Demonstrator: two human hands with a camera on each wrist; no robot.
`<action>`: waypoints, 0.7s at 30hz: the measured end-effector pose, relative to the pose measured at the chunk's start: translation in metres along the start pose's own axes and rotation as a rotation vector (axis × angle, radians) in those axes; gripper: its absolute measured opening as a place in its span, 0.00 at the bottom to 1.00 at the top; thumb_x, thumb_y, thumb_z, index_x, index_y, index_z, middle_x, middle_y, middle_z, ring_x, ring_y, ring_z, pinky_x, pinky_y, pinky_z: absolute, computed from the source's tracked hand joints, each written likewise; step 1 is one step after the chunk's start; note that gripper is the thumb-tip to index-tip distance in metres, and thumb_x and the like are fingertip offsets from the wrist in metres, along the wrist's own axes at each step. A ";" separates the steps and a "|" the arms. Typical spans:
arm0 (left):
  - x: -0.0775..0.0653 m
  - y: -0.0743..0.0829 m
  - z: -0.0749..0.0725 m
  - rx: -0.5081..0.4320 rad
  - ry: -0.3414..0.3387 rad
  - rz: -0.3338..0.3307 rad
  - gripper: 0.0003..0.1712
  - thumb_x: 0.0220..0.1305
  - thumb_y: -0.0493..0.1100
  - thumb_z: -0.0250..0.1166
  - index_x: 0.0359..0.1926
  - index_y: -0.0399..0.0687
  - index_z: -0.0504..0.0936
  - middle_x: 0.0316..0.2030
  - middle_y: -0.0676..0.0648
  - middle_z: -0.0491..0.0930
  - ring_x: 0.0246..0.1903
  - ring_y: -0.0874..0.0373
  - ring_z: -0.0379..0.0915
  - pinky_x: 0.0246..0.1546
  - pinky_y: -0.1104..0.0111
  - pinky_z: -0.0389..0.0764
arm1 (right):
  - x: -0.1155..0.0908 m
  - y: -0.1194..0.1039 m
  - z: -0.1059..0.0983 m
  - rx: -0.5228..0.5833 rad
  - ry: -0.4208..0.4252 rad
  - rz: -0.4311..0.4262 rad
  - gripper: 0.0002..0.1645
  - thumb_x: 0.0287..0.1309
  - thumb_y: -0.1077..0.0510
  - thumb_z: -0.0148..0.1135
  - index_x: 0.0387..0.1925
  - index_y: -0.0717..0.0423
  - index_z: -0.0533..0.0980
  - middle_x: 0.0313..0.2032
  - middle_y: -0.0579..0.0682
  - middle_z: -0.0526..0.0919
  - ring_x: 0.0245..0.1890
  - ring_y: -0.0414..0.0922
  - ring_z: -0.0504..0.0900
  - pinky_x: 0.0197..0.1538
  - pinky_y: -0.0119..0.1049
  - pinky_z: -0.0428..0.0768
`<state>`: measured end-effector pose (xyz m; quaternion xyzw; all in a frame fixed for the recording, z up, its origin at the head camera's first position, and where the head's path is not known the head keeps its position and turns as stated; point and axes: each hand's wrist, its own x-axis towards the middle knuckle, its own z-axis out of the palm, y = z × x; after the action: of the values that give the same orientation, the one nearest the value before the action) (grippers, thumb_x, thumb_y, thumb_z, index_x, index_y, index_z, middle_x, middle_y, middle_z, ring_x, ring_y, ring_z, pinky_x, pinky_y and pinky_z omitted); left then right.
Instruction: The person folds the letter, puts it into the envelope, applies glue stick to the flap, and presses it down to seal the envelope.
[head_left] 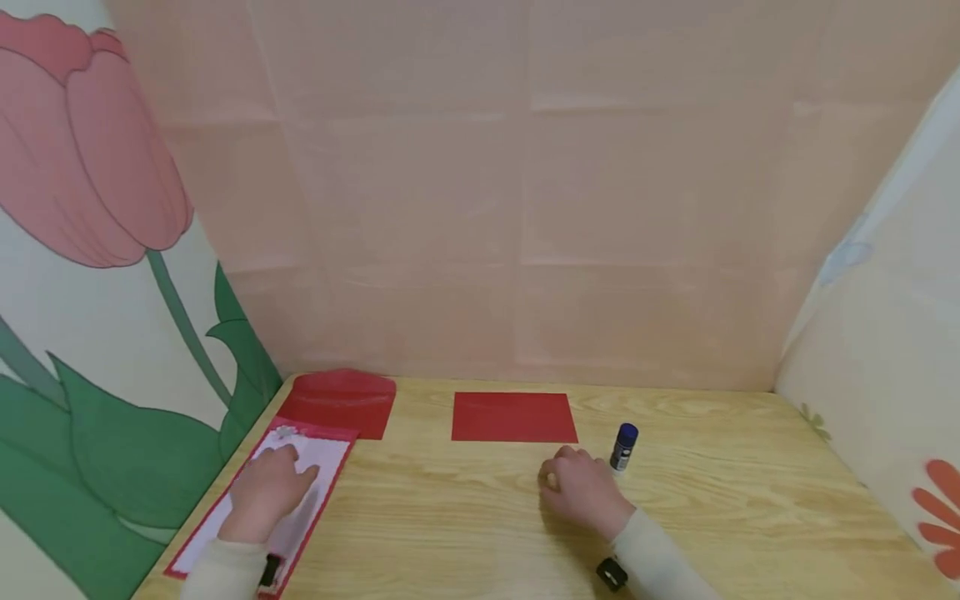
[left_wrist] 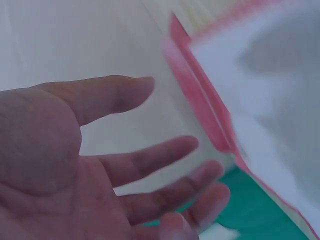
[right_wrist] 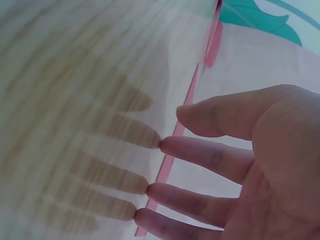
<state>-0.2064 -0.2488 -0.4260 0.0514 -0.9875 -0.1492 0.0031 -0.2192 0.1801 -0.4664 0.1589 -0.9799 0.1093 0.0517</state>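
My left hand [head_left: 268, 492] is over a white sheet with a red border [head_left: 315, 442] at the table's left side. In the left wrist view its fingers [left_wrist: 150, 160] are spread and loosely bent, with nothing held, and the bordered sheet lies beyond them. My right hand [head_left: 585, 492] is low over the table, right of centre; fingers [right_wrist: 200, 152] extended, it holds nothing in the right wrist view. Just beyond it stands a glue stick [head_left: 624, 447] with a dark blue cap. A flat red rectangle [head_left: 514, 417], perhaps an envelope, lies in front of the right hand.
A red envelope [head_left: 341, 408] with its flap raised lies at the back left corner, partly under the bordered sheet. The wood-grain table [head_left: 435, 517] ends at a pinkish sheet-covered wall [head_left: 517, 208]. Flower-painted panels [head_left: 97, 158] flank it on both sides.
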 end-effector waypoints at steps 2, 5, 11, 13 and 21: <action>0.003 -0.018 -0.003 0.004 -0.015 -0.039 0.27 0.63 0.50 0.64 0.44 0.24 0.79 0.34 0.32 0.81 0.30 0.42 0.78 0.28 0.50 0.79 | -0.004 0.002 -0.003 0.007 -0.017 0.004 0.07 0.51 0.56 0.72 0.34 0.50 0.86 0.35 0.49 0.82 0.35 0.50 0.79 0.33 0.52 0.76; 0.007 -0.040 -0.005 -0.015 -0.049 -0.110 0.29 0.64 0.51 0.63 0.42 0.22 0.77 0.32 0.31 0.79 0.28 0.43 0.74 0.26 0.51 0.77 | -0.008 0.004 -0.006 0.015 -0.035 -0.001 0.06 0.50 0.56 0.71 0.33 0.50 0.86 0.34 0.49 0.81 0.34 0.49 0.78 0.35 0.53 0.77; 0.013 -0.066 -0.002 -0.044 -0.103 -0.168 0.35 0.64 0.55 0.62 0.46 0.19 0.74 0.35 0.29 0.77 0.34 0.38 0.74 0.32 0.47 0.77 | -0.016 0.003 -0.012 0.031 -0.038 -0.022 0.05 0.51 0.57 0.70 0.33 0.50 0.86 0.34 0.50 0.82 0.33 0.51 0.80 0.38 0.57 0.78; 0.013 -0.070 -0.001 -0.060 -0.127 -0.176 0.38 0.62 0.56 0.63 0.47 0.18 0.72 0.35 0.28 0.77 0.35 0.36 0.73 0.34 0.46 0.77 | -0.018 0.002 -0.014 0.032 -0.033 -0.027 0.05 0.51 0.57 0.71 0.33 0.50 0.86 0.35 0.50 0.82 0.34 0.52 0.80 0.38 0.58 0.78; 0.012 -0.080 0.004 -0.102 -0.151 -0.208 0.45 0.57 0.61 0.67 0.49 0.17 0.71 0.39 0.25 0.74 0.39 0.31 0.72 0.41 0.39 0.75 | -0.020 0.000 -0.014 0.039 -0.022 -0.036 0.05 0.51 0.57 0.71 0.32 0.51 0.85 0.34 0.51 0.82 0.34 0.52 0.80 0.38 0.58 0.78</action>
<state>-0.2104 -0.3246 -0.4534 0.1420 -0.9653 -0.2022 -0.0840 -0.1994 0.1895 -0.4552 0.1785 -0.9750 0.1259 0.0399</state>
